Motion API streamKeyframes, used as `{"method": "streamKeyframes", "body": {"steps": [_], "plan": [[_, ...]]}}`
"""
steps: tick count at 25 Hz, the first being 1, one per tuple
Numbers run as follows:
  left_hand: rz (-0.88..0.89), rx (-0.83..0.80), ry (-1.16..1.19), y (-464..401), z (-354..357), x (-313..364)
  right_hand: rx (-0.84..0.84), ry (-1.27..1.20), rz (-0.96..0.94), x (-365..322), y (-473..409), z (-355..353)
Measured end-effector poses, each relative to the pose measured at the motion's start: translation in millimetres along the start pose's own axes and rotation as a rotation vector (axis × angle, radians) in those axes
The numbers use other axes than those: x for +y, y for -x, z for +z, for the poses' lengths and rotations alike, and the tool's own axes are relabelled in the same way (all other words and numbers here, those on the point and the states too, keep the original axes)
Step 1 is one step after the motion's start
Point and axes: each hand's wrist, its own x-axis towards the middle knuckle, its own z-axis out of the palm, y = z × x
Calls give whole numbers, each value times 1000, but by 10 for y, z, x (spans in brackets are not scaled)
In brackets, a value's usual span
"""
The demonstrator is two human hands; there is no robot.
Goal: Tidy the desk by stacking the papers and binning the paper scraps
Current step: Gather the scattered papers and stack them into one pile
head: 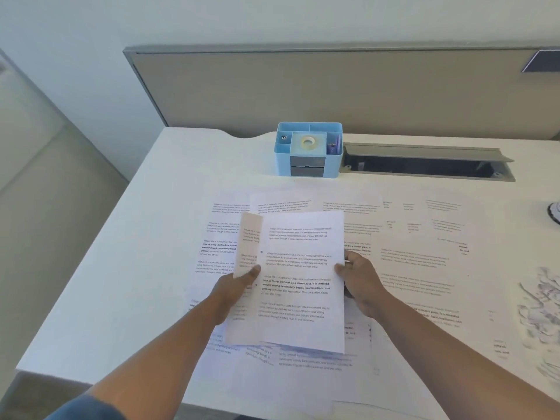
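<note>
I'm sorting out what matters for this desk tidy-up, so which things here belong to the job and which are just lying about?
Part of the job:
- held sheets, gripped by left hand and right hand
- loose papers spread over the desk
- paper scraps at the right edge

Just lying about:
- blue organizer holding tape roll
- cable tray

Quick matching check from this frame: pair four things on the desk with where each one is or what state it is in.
Things:
1. held sheets
2. blue organizer
3. crumpled scraps
4. tape roll

Places or states:
A. at the desk's right edge
B. gripped by left hand and right hand
C. in the middle compartment
D. at the back, beside the open cable tray

Pairs: 1-B, 2-D, 3-A, 4-C
</note>
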Motion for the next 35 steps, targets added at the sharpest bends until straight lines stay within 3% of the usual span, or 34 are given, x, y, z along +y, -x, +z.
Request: {"method": "streamKeyframes", "body": {"steps": [11, 17, 24, 28, 31, 35], "plan": [[53, -36, -33, -134, -95, -117, 18, 272, -65, -150, -27, 551], [73, -74, -2, -196, -149, -152, 182, 278, -98, -113, 130, 587], [150, -111, 67, -185, -91, -86, 298, 156, -26, 126, 531, 169], [198, -181, 31, -87, 215, 75, 180, -128, 40, 187, 728, -106], [198, -201, 4, -17, 495, 133, 111, -158, 32, 229, 794, -319], [164, -185, 30, 36, 981, 149, 307, -42, 0, 379, 821, -880]]}}
